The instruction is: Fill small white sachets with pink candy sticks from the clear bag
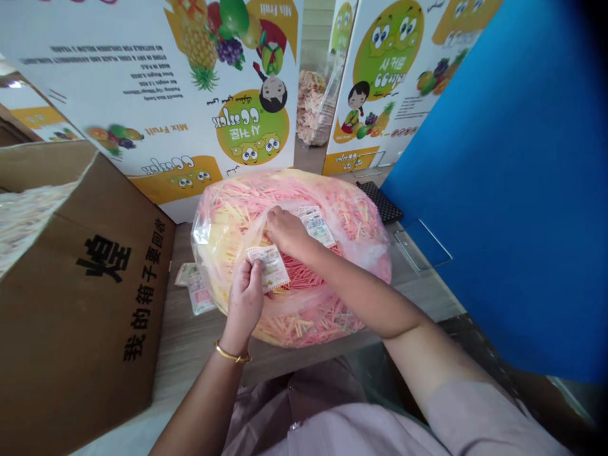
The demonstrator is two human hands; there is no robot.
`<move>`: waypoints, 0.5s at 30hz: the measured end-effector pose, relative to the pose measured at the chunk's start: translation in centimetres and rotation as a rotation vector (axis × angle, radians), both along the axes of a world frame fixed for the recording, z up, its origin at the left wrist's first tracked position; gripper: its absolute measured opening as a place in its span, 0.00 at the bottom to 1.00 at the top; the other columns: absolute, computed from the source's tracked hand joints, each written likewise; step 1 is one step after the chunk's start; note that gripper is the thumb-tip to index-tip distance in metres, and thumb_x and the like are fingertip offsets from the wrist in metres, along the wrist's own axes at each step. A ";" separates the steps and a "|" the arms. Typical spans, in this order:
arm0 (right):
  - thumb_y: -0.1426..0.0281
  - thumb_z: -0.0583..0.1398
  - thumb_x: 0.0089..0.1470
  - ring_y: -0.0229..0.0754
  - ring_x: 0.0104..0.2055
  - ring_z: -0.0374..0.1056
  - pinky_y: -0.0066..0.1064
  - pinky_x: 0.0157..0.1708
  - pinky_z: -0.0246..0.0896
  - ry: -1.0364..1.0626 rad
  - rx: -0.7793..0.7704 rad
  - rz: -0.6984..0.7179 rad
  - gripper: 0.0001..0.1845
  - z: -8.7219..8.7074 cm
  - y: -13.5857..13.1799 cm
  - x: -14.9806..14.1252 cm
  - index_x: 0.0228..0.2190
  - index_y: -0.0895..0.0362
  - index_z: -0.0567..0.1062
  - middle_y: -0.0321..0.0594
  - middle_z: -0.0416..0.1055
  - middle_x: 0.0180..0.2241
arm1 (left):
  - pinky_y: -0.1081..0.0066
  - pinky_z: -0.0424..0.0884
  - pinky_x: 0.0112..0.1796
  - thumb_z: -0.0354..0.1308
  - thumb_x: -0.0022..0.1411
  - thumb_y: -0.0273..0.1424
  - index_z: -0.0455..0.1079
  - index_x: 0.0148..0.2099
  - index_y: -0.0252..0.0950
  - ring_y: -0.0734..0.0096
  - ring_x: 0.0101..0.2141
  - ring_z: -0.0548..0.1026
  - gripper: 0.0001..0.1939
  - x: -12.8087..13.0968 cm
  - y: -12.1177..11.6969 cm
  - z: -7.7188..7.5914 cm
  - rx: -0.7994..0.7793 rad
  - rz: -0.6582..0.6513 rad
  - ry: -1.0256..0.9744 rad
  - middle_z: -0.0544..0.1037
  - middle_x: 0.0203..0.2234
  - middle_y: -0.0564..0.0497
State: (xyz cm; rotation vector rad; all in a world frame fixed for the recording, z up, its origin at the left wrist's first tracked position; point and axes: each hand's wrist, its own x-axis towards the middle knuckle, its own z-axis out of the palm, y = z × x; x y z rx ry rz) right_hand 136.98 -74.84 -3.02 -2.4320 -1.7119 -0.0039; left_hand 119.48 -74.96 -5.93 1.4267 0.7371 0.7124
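A large clear plastic bag [365, 234] of thin pink and yellow sticks [304, 276] lies before me with its mouth open. My left hand [247, 288], with a gold bangle at the wrist, pinches a small printed packet [268, 266] between thumb and fingers over the bag's opening. My right hand [285, 233] is at the far left side of the opening, its fingers curled down by the yellow sticks. Whatever those fingertips hold is hidden. Just beyond the right wrist, another printed packet [317, 226] rests on the sticks.
A brown carton [80, 304] with pale contents stands at left. Small packets [196, 288] lie on the table [178, 354] beside it. White printed boxes [156, 82] rise behind the bag. A blue panel [494, 190] borders the right, near a dark patterned object [381, 201] and wire handle [422, 246].
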 end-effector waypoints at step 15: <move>0.78 0.49 0.64 0.61 0.56 0.64 0.45 0.52 0.59 -0.094 -0.035 0.028 0.20 1.4 -3.3 0.1 0.52 0.72 0.73 0.66 0.71 0.52 | 0.57 0.83 0.45 0.67 0.59 0.46 0.75 0.53 0.41 0.53 0.52 0.79 0.23 0.3 0.1 -0.1 -0.446 -0.131 -0.127 0.81 0.52 0.46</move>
